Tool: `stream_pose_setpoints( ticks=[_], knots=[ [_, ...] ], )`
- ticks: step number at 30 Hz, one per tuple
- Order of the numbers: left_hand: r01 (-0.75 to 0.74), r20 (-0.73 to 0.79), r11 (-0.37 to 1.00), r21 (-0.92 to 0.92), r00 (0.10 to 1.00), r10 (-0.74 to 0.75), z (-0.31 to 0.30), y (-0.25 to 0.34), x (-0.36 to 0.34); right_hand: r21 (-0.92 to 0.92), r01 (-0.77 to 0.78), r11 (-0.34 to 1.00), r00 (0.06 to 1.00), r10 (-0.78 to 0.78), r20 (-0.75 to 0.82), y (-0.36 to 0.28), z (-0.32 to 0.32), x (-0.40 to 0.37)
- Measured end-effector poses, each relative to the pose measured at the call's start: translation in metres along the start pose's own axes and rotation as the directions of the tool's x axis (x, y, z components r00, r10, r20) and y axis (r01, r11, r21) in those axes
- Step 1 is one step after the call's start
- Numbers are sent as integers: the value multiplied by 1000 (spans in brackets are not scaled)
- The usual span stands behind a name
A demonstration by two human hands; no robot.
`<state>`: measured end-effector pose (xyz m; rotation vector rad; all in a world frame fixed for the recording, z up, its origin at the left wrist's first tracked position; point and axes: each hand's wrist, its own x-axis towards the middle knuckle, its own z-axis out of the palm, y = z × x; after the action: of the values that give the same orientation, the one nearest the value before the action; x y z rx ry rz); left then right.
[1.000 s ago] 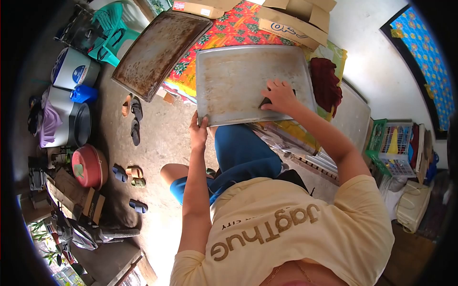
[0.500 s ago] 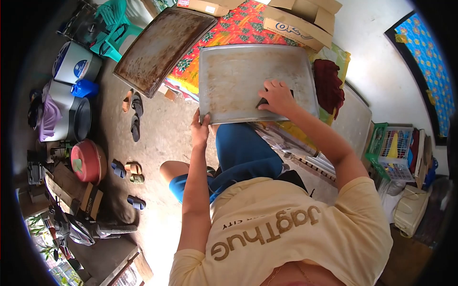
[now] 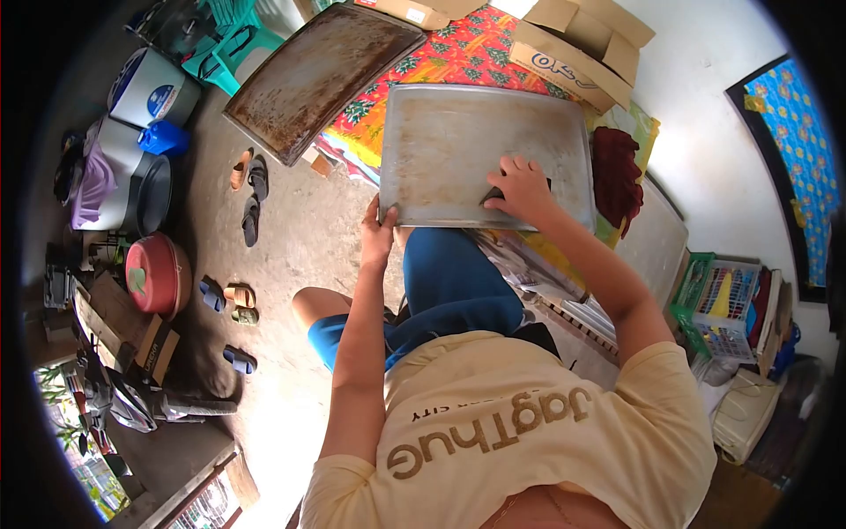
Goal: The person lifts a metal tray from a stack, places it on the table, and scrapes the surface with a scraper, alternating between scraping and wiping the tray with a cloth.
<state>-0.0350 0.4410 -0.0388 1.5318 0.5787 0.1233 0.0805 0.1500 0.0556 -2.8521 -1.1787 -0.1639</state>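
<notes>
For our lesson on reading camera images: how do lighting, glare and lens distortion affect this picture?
Head view: fisheye distortion seems to bow the rusty tray, and corners go black; head view: glare bleaches the concrete floor left of the shirt; head view: shadow dims the area around the red basin; head view: the right hand and grey tray look fairly sharp.

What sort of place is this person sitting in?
Probably a room in a home, perhaps also used for storage: there are slippers scattered on the bare floor, a green plastic chair, and a table with a bright patterned cloth.
</notes>
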Motion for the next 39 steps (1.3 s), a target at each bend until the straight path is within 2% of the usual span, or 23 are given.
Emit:
stream_pose_setpoints(
  ticks=[3, 6, 8, 11, 12, 15, 18, 24, 27, 30, 33, 36, 39],
  knots=[
    [-62, -2, 998, 2, 998, 62, 0, -5, 4, 45, -98, 994, 994, 100, -34, 7, 2, 4],
    [-85, -8, 996, -9, 996, 85, 0, -11, 4, 1, -32, 999, 999, 32, -40, 2, 7, 4],
    [-116, -10, 993, 8, 993, 116, 1, -10, 4, 34, 9, 999, 999, -8, -32, -7, 9, 6],
    [-20, 9, 999, -28, 1000, 20, 0, -5, 2, 50, 8, 999, 997, -5, -71, -16, 8, 16],
    [-37, 5, 998, -41, 999, 37, 1, -4, 0, 51, 1, 999, 996, 4, -92, -20, 8, 20],
    [-74, -2, 996, -52, 997, 74, 2, -1, -3, 25, 112, 993, 990, -109, -88, -35, 16, 28],
    [-84, 16, 996, -43, 996, 85, 1, -2, 0, 24, 38, 999, 991, -35, -131, -34, 14, 41],
    [-81, -1, 996, -44, 997, 81, 2, 3, -5, -32, 107, 994, 985, -110, -135, -33, 19, 49],
    [-95, 5, 995, -23, 995, 96, 2, 4, -4, 3, 2, 1000, 997, -2, -82, -25, 19, 52],
    [-99, -6, 995, -30, 995, 99, 2, -2, -2, -54, 96, 994, 984, -103, -148, -31, 21, 54],
    [-79, -9, 996, -31, 997, 79, 2, 1, -1, -4, 104, 995, 988, -104, -111, -30, 21, 50],
    [-77, -14, 995, -70, 997, 76, 3, 1, -3, 47, 63, 997, 988, -56, -146, -19, 22, 40],
    [-157, -19, 984, -88, 988, 156, 3, -11, 3, 72, -160, 984, 986, 163, -39, 10, 9, 23]
  ],
)
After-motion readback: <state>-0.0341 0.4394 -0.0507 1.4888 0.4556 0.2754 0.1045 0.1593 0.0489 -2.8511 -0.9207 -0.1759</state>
